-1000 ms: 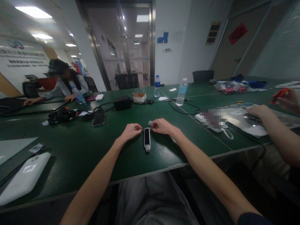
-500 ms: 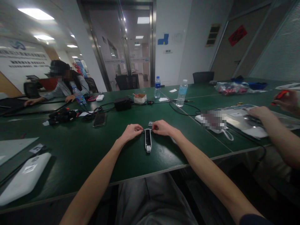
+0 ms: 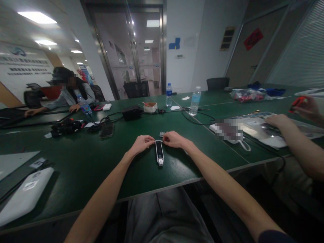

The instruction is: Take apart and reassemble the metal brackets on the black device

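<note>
A slim black-and-white handheld device lies lengthwise on the green table in front of me. My left hand and my right hand rest on the table at either side of its far end. Each hand has its fingers curled and pinched against that end, with something thin running between the two hands that I cannot make out. A small grey piece lies just beyond the device.
Two water bottles, a small box, a black adapter with cables and a dark phone sit further back. A white device lies at the left. Another person's arms work over a tray at right; someone else sits far left.
My hands stay pinched at the device's far end, barely shifting. The camera view has drifted a little.
</note>
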Demonstrator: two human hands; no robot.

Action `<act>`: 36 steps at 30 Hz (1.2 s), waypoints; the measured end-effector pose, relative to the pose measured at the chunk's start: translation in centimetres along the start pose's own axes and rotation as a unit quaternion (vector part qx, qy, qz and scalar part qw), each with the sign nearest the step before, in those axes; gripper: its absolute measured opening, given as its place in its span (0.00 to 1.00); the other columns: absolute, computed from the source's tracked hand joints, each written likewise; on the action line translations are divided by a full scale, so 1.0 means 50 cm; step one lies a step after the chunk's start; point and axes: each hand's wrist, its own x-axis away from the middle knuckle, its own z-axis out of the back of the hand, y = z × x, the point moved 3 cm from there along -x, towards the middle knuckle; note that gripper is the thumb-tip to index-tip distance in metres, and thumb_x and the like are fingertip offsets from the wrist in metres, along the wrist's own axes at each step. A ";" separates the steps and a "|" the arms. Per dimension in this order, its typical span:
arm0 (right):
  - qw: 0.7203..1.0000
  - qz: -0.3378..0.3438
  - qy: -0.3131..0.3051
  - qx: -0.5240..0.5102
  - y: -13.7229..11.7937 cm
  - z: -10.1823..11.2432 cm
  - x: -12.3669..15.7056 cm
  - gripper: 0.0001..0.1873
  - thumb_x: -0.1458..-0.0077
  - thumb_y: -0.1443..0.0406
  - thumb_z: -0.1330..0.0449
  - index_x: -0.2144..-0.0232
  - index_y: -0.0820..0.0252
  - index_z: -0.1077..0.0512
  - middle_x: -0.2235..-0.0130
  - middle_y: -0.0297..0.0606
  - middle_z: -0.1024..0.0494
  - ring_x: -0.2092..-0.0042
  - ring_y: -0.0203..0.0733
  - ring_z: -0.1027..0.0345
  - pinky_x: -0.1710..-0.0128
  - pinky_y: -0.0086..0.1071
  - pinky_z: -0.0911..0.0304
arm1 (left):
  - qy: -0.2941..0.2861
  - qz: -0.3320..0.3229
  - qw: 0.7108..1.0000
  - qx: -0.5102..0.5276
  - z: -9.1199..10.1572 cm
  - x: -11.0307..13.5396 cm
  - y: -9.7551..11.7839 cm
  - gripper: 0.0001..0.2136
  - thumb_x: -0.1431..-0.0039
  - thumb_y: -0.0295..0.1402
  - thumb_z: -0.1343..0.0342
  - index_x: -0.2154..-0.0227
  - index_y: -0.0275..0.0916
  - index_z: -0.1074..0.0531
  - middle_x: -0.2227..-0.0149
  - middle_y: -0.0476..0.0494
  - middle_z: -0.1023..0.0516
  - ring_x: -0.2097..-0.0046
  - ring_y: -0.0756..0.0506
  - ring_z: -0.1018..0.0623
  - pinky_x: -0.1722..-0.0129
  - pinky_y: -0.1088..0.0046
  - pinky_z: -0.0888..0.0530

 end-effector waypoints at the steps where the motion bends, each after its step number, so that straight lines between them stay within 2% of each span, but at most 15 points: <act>1: 1.000 0.002 0.000 0.001 0.000 -0.001 -0.001 0.05 0.47 0.67 0.40 0.67 0.60 0.25 0.67 0.37 0.23 0.68 0.36 0.32 0.68 0.25 0.44 | 0.000 -0.001 1.000 -0.001 -0.001 0.000 0.002 0.16 0.48 0.42 0.43 0.63 0.34 0.24 0.64 0.42 0.20 0.72 0.50 0.25 0.74 0.76 0.29; 4: 1.000 0.007 0.001 -0.007 -0.001 0.002 0.001 0.06 0.47 0.66 0.41 0.67 0.60 0.25 0.67 0.37 0.23 0.68 0.35 0.32 0.68 0.25 0.44 | -0.001 -0.007 1.000 -0.011 -0.001 0.001 0.004 0.16 0.47 0.42 0.43 0.63 0.34 0.24 0.65 0.42 0.20 0.73 0.51 0.26 0.73 0.75 0.29; 7: 1.000 -0.001 0.015 -0.019 0.005 0.021 0.007 0.07 0.47 0.65 0.41 0.65 0.60 0.24 0.66 0.37 0.22 0.67 0.35 0.32 0.68 0.26 0.43 | 0.003 -0.013 1.000 -0.025 0.004 0.001 0.004 0.15 0.47 0.42 0.43 0.63 0.35 0.24 0.64 0.42 0.20 0.70 0.49 0.24 0.72 0.74 0.27; 13: 0.981 -0.126 0.139 0.055 0.058 0.080 0.033 0.10 0.42 0.64 0.45 0.63 0.60 0.26 0.61 0.41 0.23 0.61 0.40 0.32 0.63 0.28 0.42 | 0.075 -0.022 0.995 -0.065 0.034 0.003 0.008 0.15 0.44 0.42 0.46 0.61 0.36 0.24 0.61 0.42 0.20 0.67 0.47 0.22 0.68 0.72 0.25; 17: 0.966 -0.187 0.159 0.084 0.096 0.088 0.044 0.10 0.42 0.66 0.47 0.62 0.59 0.26 0.60 0.42 0.24 0.58 0.41 0.32 0.60 0.29 0.41 | 0.122 -0.039 0.980 -0.154 0.055 0.005 0.009 0.13 0.41 0.39 0.48 0.61 0.38 0.24 0.61 0.44 0.20 0.65 0.47 0.22 0.62 0.71 0.26; 20: 0.968 -0.193 0.137 0.088 0.111 0.077 0.042 0.11 0.43 0.67 0.46 0.61 0.60 0.26 0.59 0.43 0.24 0.57 0.41 0.32 0.59 0.28 0.41 | 0.107 -0.053 0.961 -0.248 0.060 0.006 0.006 0.12 0.40 0.35 0.50 0.59 0.38 0.25 0.60 0.43 0.20 0.62 0.46 0.22 0.59 0.69 0.27; 23: 0.977 -0.168 0.096 0.090 0.113 0.063 0.035 0.10 0.45 0.67 0.45 0.61 0.59 0.25 0.59 0.42 0.23 0.57 0.41 0.31 0.59 0.28 0.41 | 0.085 -0.061 0.946 -0.308 0.059 0.007 0.003 0.11 0.39 0.34 0.51 0.59 0.38 0.25 0.58 0.43 0.21 0.60 0.45 0.23 0.58 0.68 0.28; 31: 0.996 -0.090 -0.013 0.022 0.079 0.025 0.018 0.11 0.46 0.62 0.41 0.60 0.56 0.24 0.61 0.37 0.21 0.62 0.38 0.29 0.63 0.26 0.39 | 0.069 -0.063 0.942 -0.322 0.053 0.010 0.012 0.11 0.39 0.34 0.51 0.59 0.39 0.26 0.59 0.43 0.21 0.60 0.44 0.23 0.59 0.69 0.28; 36: 0.994 -0.100 -0.025 0.030 0.066 0.012 0.008 0.09 0.45 0.65 0.41 0.62 0.57 0.24 0.62 0.38 0.21 0.63 0.38 0.29 0.65 0.25 0.40 | 0.046 -0.067 0.941 -0.328 0.047 0.010 0.014 0.11 0.39 0.34 0.51 0.60 0.39 0.26 0.60 0.44 0.22 0.60 0.45 0.24 0.60 0.71 0.29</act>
